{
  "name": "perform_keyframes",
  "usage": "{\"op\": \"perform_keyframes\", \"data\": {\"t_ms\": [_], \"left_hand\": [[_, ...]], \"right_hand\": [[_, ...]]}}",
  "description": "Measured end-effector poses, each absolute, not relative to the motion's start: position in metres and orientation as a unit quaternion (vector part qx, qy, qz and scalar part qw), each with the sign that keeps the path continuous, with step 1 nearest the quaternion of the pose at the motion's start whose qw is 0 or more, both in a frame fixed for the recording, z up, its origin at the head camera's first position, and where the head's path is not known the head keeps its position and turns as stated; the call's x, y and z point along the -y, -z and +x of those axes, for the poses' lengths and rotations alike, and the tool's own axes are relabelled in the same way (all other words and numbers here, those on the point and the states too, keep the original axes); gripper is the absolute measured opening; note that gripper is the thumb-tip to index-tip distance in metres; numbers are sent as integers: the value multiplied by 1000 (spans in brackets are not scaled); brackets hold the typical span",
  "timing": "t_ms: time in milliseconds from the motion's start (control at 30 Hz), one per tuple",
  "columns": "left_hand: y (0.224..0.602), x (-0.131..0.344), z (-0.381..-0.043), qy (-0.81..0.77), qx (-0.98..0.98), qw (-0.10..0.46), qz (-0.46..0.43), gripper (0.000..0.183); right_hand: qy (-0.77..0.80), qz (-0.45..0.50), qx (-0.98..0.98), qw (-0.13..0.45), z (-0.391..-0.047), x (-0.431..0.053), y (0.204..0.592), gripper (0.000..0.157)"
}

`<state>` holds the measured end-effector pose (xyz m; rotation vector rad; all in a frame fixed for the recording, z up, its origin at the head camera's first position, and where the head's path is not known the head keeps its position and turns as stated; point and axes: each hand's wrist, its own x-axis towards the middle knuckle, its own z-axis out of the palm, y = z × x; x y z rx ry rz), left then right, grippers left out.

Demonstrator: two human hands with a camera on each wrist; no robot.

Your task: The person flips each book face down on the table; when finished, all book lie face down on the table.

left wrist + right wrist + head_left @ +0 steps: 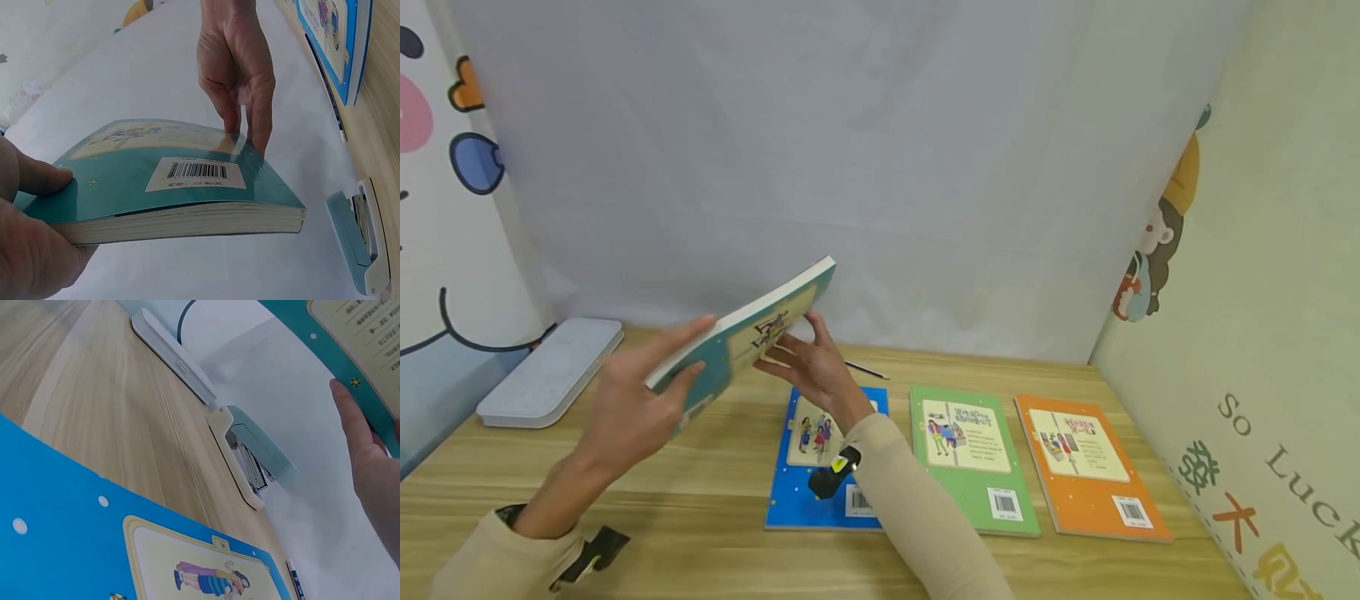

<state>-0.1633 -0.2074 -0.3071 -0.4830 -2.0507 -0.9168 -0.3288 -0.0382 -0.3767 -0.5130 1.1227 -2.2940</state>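
A teal book (707, 375), its back cover with barcode facing me, is held tilted above the table. My left hand (632, 404) grips its near left end, thumb on the back cover and fingers over the page edge. At the book's far right side, my right hand (823, 371) pinches the edge; in the left wrist view its fingertips (259, 140) meet the cover's far corner. Beneath the right wrist lies a blue book (786, 504), partly hidden by the forearm. The green book (1022, 508) and orange book (1075, 512) lie to its right.
A pale flat case (553, 371) lies at the back left. A blue-grey stapler (250, 450) stands by the back wall, hidden in the head view. Behind the blue book is a dark pencil-like stick (867, 369). A white sheet (880, 167) closes off the back.
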Motion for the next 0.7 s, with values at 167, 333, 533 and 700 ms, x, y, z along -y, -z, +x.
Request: {"op": "perform_keyframes", "data": {"t_ms": [167,333,533,700], "left_hand": [[305,205,-162,351,831,381,-201,58],[303,207,-162,333,850,349,-213,62],[299,213,-162,260,882,317,-232,73],[295,218,-162,232,899,289,-234,79]], "right_hand": [[853,-184,-410,264,-330,37,380,56],[857,-169,-413,259,-331,35,382,55],[856,-178,-423,239,-334,29,378,44],[857,-183,-424,230,-335,25,377,43]]}}
